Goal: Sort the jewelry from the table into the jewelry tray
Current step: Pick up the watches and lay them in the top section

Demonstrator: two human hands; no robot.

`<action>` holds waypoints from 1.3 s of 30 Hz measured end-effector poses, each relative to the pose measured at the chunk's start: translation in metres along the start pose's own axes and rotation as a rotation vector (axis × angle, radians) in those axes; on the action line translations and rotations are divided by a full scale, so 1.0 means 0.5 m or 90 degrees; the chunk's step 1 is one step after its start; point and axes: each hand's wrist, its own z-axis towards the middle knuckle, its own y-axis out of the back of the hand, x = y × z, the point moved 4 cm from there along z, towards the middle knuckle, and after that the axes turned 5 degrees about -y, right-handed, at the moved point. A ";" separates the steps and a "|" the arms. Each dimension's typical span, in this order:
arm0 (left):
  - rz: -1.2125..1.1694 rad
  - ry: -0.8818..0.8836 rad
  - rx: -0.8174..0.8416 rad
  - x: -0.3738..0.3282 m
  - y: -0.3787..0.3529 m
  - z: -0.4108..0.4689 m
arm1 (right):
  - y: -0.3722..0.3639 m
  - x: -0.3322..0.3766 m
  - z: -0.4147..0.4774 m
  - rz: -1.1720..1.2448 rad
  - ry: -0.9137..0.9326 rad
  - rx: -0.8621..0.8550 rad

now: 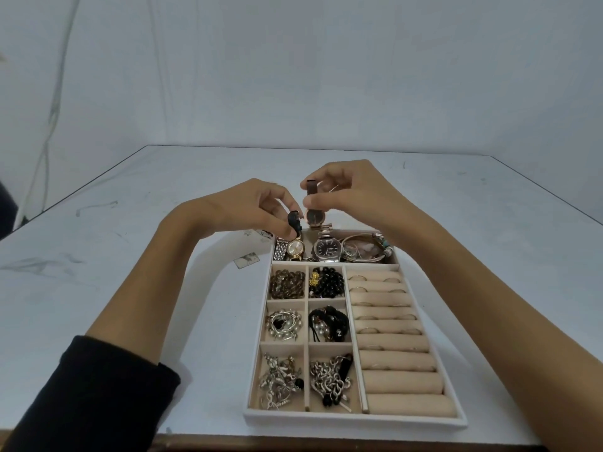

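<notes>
Pinching a rose-gold watch (pixel 315 217) by its brown strap, the right hand (pixel 352 194) held it upright in the air over the far end of the jewelry tray (pixel 355 419), thumb and forefinger closed on the band and the dark dial hanging below. The left hand (pixel 257 207), just beside it, gripped a small black piece (pixel 293 224) between curled fingertips; whether that piece belonged to the held watch could not be told. A black sleeve (pixel 98 393) covered the left forearm, and the right forearm was bare.

Under the hands, the tray's long far compartment held a gold watch (pixel 295 247), a silver watch (pixel 328 249) and some bangles (pixel 362 251). Nearer, six square compartments were filled with brown beads (pixel 287 283), black beads (pixel 328 282) and tangled silver pieces. Beige ring rolls (pixel 391 327) ran down the right side, with thin rings tucked between several of them.

The tray sat on a pale grey table (pixel 130 288), scuffed and smudged with dark marks, with a dark far edge and a brown strip along the near edge. A small torn scrap (pixel 247 260) lay on the table left of the tray. Behind stood a plain pale wall (pixel 293 76), with a thin cable (pixel 54 102) hanging down at the left.
</notes>
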 end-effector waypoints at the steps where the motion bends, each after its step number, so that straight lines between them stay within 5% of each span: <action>1: 0.006 -0.003 -0.001 -0.001 0.000 0.000 | 0.002 0.002 -0.002 0.023 -0.004 0.009; 7: 0.007 -0.002 -0.004 -0.002 -0.001 0.000 | 0.004 -0.001 -0.008 0.095 -0.010 0.058; 20: 0.009 -0.003 -0.002 -0.002 0.000 -0.002 | 0.027 0.004 -0.008 -0.086 0.025 0.079; 34: 0.022 -0.021 0.006 -0.008 -0.001 -0.006 | -0.041 0.014 -0.028 -0.311 0.052 0.234; 39: 0.020 -0.015 0.019 -0.001 -0.002 -0.001 | -0.038 0.006 -0.013 -0.239 0.056 0.157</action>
